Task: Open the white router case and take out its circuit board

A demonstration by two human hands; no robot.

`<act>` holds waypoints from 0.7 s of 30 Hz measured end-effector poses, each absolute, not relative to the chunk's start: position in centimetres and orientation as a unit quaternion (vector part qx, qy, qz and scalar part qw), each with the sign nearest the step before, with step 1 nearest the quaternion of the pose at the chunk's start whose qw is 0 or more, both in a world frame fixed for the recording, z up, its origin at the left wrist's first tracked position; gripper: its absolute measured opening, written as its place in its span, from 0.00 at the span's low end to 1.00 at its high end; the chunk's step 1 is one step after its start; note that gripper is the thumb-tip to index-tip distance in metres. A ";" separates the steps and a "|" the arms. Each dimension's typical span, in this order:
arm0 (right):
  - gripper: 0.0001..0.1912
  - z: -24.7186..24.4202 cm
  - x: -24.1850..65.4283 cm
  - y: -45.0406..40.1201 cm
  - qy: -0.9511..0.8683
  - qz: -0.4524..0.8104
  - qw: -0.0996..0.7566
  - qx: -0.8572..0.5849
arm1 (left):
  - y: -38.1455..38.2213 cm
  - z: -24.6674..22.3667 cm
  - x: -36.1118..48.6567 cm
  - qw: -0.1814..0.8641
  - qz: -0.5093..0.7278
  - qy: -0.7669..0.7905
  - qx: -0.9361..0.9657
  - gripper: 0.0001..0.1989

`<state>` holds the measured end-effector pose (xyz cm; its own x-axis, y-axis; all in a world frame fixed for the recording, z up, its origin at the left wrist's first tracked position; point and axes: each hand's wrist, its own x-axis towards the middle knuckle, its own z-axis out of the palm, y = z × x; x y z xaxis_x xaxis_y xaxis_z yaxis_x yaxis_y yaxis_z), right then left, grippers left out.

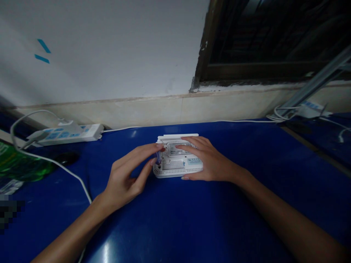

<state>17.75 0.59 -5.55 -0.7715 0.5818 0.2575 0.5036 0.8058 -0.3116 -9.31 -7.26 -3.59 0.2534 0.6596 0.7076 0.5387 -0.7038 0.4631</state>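
Note:
A white plastic device [172, 164] with rows of small vent holes and printed labels lies on the blue table [164, 219]. My left hand [131, 171] is at its left side, thumb and fingers closed around a small purple-blue screwdriver [158, 157]. The tool stands nearly upright, its lower end at a dark hole in the device's near left corner. Across the device's right side lies my right hand [210, 160], its fingers over the top face and its thumb along the near edge, gripping it.
A white power strip [93, 132] with a plug and a looping white cable [68, 174] sits at the left, near a green plastic-wrapped item [24, 164]. Another strip [312, 109] and coiled cable lie by a metal pole [315, 82] at the right. Behind is the wall [123, 47].

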 end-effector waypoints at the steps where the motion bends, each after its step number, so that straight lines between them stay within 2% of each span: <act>1: 0.48 -5.6 17.7 0.6 -0.934 0.114 0.174 -0.290 | -7.3 -3.6 -9.3 0.054 0.482 0.381 0.787 0.21; 5: 0.48 -5.6 17.7 0.6 -0.934 0.116 0.177 -0.289 | -7.3 -3.5 -9.3 -0.002 0.486 0.396 0.779 0.23; 10: 0.48 -5.6 17.8 0.6 -0.935 0.110 0.170 -0.292 | -7.3 -3.5 -9.1 0.056 0.457 0.383 0.801 0.25; 15: 0.48 -5.5 17.7 0.6 -0.933 0.118 0.178 -0.290 | -7.1 -3.4 -9.1 0.008 0.486 0.389 0.783 0.23; 21: 0.47 -5.5 17.7 0.6 -0.933 0.115 0.174 -0.292 | -7.2 -3.6 -9.2 0.085 0.452 0.382 0.802 0.25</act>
<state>17.73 0.57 -5.55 -0.7688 0.5851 0.2581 0.5052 0.8032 -0.3157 -9.17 -7.20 -3.60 0.2998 0.6891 0.6598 0.5345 -0.6942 0.4821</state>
